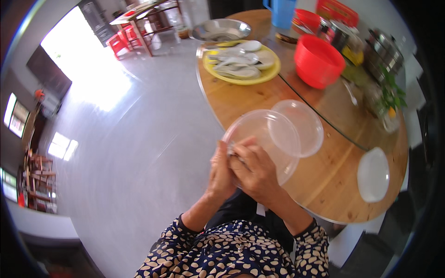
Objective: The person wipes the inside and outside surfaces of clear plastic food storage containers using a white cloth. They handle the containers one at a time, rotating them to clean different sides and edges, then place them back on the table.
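Note:
In front of my body I hold a clear plastic bowl (pixel 267 135), tilted at the table's edge. My left hand (pixel 219 173) is on its near-left rim, with the fingers partly hidden. My right hand (pixel 255 168) is curled over the same rim, close against the left. Something small and greyish shows between the right fingers; blur hides what it is. Just beyond the held bowl, a second clear plastic bowl (pixel 309 130) is on the wooden table (pixel 337 166), partly overlapped in view.
A yellow plate (pixel 240 81) of white spoons stands beyond, near a steel basin (pixel 222 31). Stacked red bowls (pixel 318 62), a blue pitcher (pixel 283 15) and a steel pot (pixel 384 54) stand farther back. A white container (pixel 373 177) lies right; a dark cord (pixel 323 118) crosses the table.

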Demonstrator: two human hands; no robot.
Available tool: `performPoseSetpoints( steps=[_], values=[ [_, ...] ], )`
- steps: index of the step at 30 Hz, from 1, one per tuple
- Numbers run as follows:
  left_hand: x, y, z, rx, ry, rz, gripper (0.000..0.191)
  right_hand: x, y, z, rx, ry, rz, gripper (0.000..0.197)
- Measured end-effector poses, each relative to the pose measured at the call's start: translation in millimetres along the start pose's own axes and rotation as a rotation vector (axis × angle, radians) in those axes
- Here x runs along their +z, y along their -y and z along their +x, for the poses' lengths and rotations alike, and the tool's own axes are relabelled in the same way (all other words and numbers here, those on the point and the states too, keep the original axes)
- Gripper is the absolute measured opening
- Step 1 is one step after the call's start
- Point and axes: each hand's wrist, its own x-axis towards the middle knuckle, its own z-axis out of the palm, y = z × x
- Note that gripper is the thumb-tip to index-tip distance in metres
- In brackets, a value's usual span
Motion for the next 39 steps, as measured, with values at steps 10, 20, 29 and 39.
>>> performPoseSetpoints(
  steps=[10, 20, 29, 39],
  values=[
    [16.9, -6.8, -5.6, 0.002, 0.032, 0.008, 0.062, -10.2, -37.8, 23.2, 0.273, -0.133, -0.091, 0.029],
    [-6.9, -8.8, 6.9, 0.105, 0.048, -0.101, 0.069, -20.2, 0.8, 0.3, -0.012, 0.140, -0.011, 0.029],
    [18.3, -14.9, -5.6, 0.051, 0.039, -0.011, 0.070, -24.9, -39.0, 11.7, 0.283, -0.169, -0.316, 0.035],
    [18.4, 4.9, -3.3, 0.055, 0.042, -0.118, 0.055, -8.7, -15.9, 13.0, 0.102, -0.089, -0.027, 0.035]
  ],
)
